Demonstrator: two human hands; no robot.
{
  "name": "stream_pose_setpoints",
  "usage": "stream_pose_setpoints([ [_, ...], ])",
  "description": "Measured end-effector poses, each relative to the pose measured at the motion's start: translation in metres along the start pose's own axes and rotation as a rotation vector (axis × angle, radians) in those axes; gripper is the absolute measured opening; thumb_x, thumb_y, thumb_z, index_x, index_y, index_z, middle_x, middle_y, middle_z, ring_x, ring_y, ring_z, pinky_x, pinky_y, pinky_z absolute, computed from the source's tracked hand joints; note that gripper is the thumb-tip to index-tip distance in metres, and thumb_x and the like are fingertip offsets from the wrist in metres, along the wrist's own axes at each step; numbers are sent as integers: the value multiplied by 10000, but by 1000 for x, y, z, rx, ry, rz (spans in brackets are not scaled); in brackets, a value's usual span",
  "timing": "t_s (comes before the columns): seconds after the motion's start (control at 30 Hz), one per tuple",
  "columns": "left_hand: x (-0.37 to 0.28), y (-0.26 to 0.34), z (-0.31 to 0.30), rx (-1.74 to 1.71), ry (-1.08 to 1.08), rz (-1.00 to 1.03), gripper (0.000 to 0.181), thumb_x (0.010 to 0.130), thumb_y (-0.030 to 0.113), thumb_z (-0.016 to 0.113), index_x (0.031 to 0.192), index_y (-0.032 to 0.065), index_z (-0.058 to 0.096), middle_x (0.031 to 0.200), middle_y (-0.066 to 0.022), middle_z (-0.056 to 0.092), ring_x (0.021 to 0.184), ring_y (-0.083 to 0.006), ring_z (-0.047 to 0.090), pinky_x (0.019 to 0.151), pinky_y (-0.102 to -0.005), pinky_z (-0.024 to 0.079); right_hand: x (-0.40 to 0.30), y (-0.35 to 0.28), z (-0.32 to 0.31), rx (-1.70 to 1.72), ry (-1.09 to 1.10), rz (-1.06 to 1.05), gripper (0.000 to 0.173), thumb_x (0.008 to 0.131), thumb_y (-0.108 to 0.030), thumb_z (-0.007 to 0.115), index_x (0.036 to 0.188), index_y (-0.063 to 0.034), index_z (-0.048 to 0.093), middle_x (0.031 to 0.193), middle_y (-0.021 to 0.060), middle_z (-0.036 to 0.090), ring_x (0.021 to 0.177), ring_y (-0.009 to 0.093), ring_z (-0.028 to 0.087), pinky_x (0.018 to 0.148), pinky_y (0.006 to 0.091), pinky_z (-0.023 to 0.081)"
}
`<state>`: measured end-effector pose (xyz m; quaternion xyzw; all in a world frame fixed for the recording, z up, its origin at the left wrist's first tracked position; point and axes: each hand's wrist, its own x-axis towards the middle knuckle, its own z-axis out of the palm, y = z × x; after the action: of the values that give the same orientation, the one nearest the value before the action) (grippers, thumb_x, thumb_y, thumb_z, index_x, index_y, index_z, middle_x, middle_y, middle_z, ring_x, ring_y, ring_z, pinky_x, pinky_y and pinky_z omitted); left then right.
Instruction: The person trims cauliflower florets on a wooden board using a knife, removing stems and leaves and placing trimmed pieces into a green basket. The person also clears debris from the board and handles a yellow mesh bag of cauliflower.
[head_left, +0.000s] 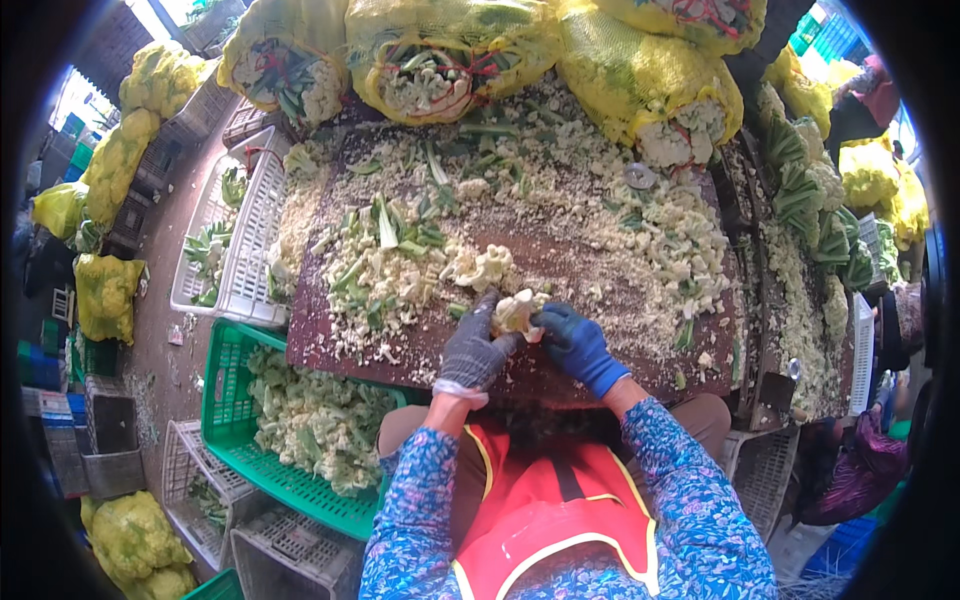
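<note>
My left hand (478, 346), in a grey knit glove, grips a cauliflower piece (514, 313) over the near part of a dark red tabletop (547, 379). Against the right side of that piece are the curled fingers of my right hand (579, 346), in a blue glove. Whether a small tool sits inside the right fist is hidden. Just beyond my left fingertips lies another cauliflower chunk (480, 268). Cut florets and green stalks (386, 225) form a heap to the left, and more florets (679, 262) are piled on the right.
A green plastic crate (232, 420) of florets stands at my left, below a white crate (247, 217) with leaves. Yellow mesh sacks of cauliflower (450, 67) line the far edge. A round metal object (640, 176) lies among crumbs. Whole cauliflowers (806, 180) and other people are at right.
</note>
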<state>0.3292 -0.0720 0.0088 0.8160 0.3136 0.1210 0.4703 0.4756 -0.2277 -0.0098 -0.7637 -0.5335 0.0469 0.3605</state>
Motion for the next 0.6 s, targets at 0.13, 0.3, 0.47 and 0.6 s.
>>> stream_pose_setpoints([
  [0.13,8,6,8,34,-21,-70,606,751,277,733,1299,54,607,1120,-225,662,986,-297,670,877,-395,518,-17,-2,3,121,97,160,416,855,-154,655,1265,-206,609,1172,136,655,925,351,681,748,422,574],
  [0.3,2,15,10,131,46,4,578,742,317,743,1228,23,639,1050,-207,658,930,-320,652,864,-412,510,-9,-33,-21,-111,-138,396,377,898,-248,608,1268,-183,585,900,190,698,775,392,685,689,481,558],
  [0.47,1,24,14,199,55,117,474,750,291,739,1139,31,664,967,-190,647,914,-339,628,839,-426,505,6,-45,-34,-197,-237,439,206,897,-235,591,1058,-106,596,799,214,682,749,406,680,671,500,547],
  [0.6,1,21,18,238,53,175,423,748,255,741,1109,46,669,936,-176,642,938,-349,613,843,-434,499,9,-42,-35,-199,-307,458,197,901,-229,568,1034,-85,588,812,223,684,770,422,679,693,516,542],
])
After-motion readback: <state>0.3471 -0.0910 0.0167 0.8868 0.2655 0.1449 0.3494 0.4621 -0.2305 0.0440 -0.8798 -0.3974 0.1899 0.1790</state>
